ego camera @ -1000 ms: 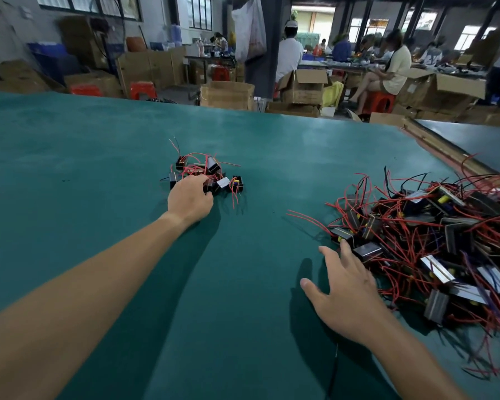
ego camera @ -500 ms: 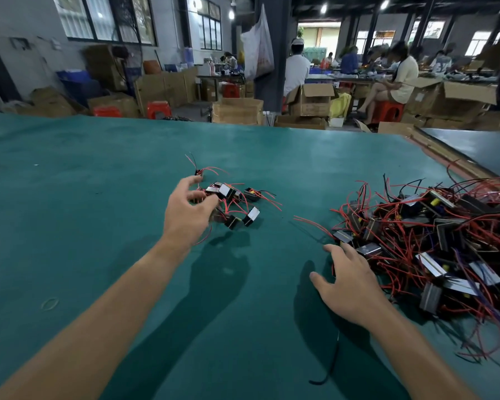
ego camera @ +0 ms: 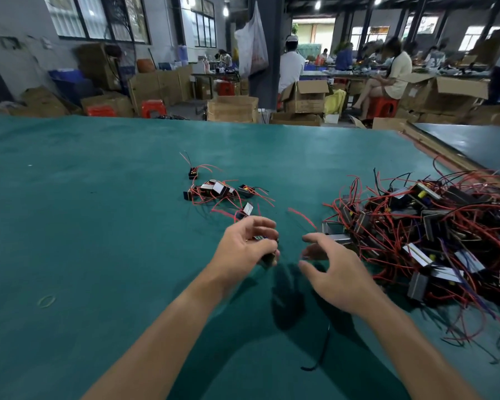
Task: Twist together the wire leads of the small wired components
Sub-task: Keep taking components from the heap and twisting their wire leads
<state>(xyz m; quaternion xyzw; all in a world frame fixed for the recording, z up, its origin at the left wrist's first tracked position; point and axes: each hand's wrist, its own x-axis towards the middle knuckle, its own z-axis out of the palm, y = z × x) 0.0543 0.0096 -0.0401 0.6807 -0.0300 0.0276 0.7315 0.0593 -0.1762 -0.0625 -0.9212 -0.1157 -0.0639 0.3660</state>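
Observation:
My left hand (ego camera: 247, 248) is raised over the green table (ego camera: 98, 226), its fingers curled round a small dark wired component (ego camera: 267, 256). My right hand (ego camera: 334, 268) hovers a short way to its right, fingers spread and loosely bent, holding nothing. Beyond my left hand lies a small cluster of components with red leads (ego camera: 220, 192). One more component (ego camera: 193, 173) sits apart behind that cluster. A large tangled heap of components with red and black wires (ego camera: 433, 235) covers the table's right side.
A black wire scrap (ego camera: 319, 356) lies on the table near me, and a rubber band (ego camera: 46, 301) at the left. A second table (ego camera: 474, 145) adjoins at the far right. Cardboard boxes, red stools and seated workers fill the room behind.
My left hand pulled back from the small cluster toward me, now holding one component. My right hand lifted off the edge of the large heap and moved toward the left hand.

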